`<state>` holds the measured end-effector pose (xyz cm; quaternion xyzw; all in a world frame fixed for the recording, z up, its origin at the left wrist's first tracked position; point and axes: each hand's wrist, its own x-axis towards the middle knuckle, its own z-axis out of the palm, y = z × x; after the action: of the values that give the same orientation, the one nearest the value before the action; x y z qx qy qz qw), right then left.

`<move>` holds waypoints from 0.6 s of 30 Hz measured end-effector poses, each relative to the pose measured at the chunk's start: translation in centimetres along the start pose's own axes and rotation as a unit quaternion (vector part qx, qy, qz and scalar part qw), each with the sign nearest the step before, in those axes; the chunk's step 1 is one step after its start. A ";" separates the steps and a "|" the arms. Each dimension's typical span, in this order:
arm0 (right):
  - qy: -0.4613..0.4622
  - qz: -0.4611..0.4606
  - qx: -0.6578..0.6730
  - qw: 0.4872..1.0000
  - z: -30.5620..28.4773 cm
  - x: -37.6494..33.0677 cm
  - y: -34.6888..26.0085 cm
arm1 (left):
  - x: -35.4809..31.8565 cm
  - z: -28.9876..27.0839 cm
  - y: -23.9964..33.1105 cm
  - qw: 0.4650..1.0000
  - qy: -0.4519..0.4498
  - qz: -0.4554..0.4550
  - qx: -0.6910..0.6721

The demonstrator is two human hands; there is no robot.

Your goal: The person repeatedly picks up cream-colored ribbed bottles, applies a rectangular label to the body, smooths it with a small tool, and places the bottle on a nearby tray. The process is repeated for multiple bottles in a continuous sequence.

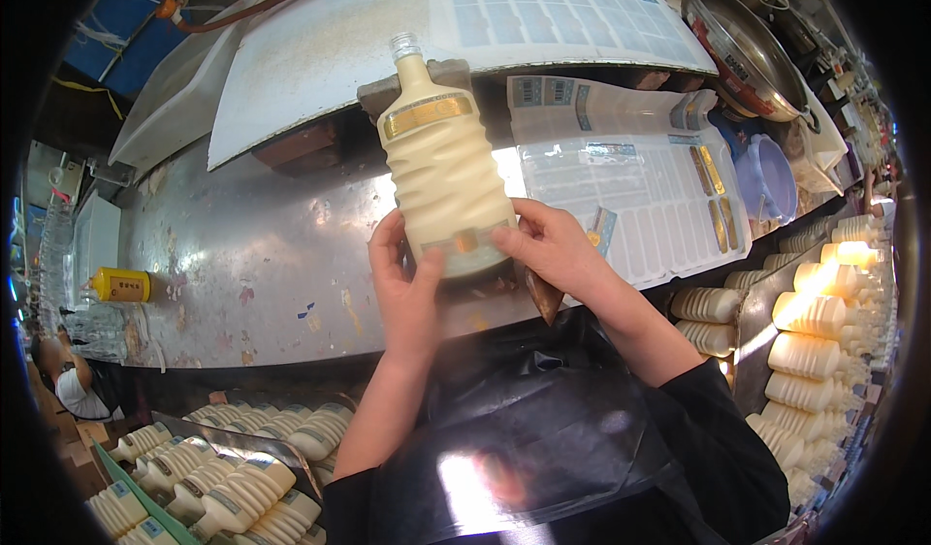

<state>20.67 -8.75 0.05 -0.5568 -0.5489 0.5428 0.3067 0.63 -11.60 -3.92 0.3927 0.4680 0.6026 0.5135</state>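
Note:
A cream-coloured bottle (441, 176) with wavy ridged sides, a clear threaded neck and a gold band label (427, 115) lies in front of me, its neck pointing away. Near its base is a small label (465, 241) with an orange mark. My left hand (407, 269) grips the lower left side, thumb on the front. On the lower right side, my right hand (553, 244) holds it with the thumb pressed by the label's edge. A grey block (448, 72) sits behind the bottle's shoulder. Fingers beneath the bottle are partly hidden.
Label sheets (621, 176) lie right of the bottle, with another sheet (533, 12) on the white board (320, 55). A purple bucket (766, 178) and metal pan (742, 41) stand right. A yellow bottle (121, 284) lies left. Similar cream bottles (238, 492) fill racks on both sides.

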 end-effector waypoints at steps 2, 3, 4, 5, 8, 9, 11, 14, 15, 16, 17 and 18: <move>0.000 0.001 0.002 1.000 0.0 0.0 0.1 | 0.0 0.1 0.2 1.000 -0.005 -0.004 -0.001; -0.001 0.004 0.003 1.000 -0.1 0.0 0.1 | 0.0 0.1 0.3 1.000 -0.007 -0.006 -0.001; -0.002 0.006 0.004 1.000 -0.1 0.1 0.1 | 0.0 0.1 0.3 1.000 -0.007 -0.006 -0.001; -0.005 0.003 0.006 1.000 -0.1 0.1 0.0 | 0.0 0.1 0.3 1.000 -0.006 -0.006 0.000; -0.013 -0.001 0.010 1.000 -0.1 0.0 -0.2 | 0.0 0.2 0.3 1.000 -0.005 -0.005 -0.002; -0.014 0.000 0.011 1.000 -0.1 0.0 -0.2 | 0.0 0.2 0.3 1.000 -0.005 -0.005 -0.004; -0.014 -0.003 0.016 1.000 0.0 0.1 0.2 | 0.0 0.2 0.3 1.000 -0.007 -0.004 -0.003; -0.019 -0.003 0.017 1.000 0.0 0.2 0.6 | 0.0 0.1 0.2 1.000 -0.007 -0.002 -0.001; -0.025 0.007 0.007 1.000 -0.1 0.2 0.3 | 0.1 0.0 0.1 1.000 -0.006 -0.001 0.001; -0.030 0.017 -0.002 0.999 -0.2 0.1 0.1 | 0.0 0.1 0.2 1.000 -0.005 -0.003 -0.001; -0.029 0.013 0.006 0.999 -0.2 0.2 0.3 | 0.0 0.2 0.3 1.000 -0.003 -0.005 -0.003; -0.028 0.009 0.013 0.999 -0.2 0.3 0.6 | 0.0 0.2 0.3 1.000 -0.002 -0.007 -0.004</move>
<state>20.95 -8.58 -0.57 -0.5422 -0.5448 0.5684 0.2936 0.78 -11.57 -3.53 0.3884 0.4672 0.6005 0.5199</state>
